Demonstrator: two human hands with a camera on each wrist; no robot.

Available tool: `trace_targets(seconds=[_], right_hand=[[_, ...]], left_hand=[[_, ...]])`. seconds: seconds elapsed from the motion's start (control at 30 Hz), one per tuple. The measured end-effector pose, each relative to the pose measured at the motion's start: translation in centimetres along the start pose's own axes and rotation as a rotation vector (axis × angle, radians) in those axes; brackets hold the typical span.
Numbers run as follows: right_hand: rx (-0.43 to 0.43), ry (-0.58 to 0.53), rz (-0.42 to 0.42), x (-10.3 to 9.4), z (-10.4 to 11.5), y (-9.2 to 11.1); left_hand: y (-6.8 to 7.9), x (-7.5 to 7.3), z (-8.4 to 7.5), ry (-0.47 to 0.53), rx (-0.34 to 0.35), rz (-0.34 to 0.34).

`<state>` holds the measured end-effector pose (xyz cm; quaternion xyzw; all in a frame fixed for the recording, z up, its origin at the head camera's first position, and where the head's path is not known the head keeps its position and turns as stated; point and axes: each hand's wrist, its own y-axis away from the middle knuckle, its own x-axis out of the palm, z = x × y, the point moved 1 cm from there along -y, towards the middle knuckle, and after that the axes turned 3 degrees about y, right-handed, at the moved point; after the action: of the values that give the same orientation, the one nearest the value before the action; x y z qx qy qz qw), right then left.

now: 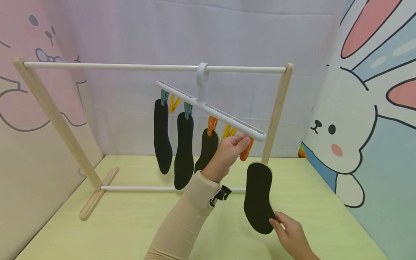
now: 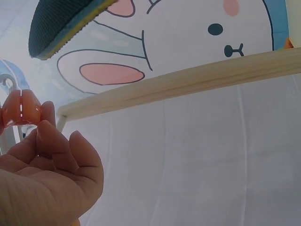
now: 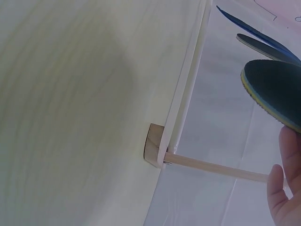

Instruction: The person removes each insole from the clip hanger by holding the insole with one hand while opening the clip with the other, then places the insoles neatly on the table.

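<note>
Right fingers (image 1: 286,219) on black insole (image 1: 258,196)

pale yellow-green tabletop (image 1: 130,231), whitish cloth backdrop (image 1: 136,32), rabbit-printed right-hand wall (image 1: 386,166)

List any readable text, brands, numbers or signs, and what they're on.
None readable: no lettering shows on the held black insole, orange clothespin, white hanger or drying rack.
Rabbit backdrop: line drawing, no words.
Black wrist mount: too small to tell.

Room btwn L post (image 1: 58,124) & hung insoles (image 1: 161,137); top rail (image 1: 107,66) blocks above.
</note>
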<state>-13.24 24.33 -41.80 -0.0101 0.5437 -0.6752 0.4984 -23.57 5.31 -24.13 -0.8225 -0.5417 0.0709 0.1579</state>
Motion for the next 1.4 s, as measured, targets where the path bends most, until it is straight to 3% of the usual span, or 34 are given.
trace_targets(seconds=[1.4], right_hand=[[-0.015, 0.035, -0.009, -0.8, -1.3, 0.6]], left_hand=[[-0.2, 0.1, 0.4, -0.01, -0.015, 0.019]])
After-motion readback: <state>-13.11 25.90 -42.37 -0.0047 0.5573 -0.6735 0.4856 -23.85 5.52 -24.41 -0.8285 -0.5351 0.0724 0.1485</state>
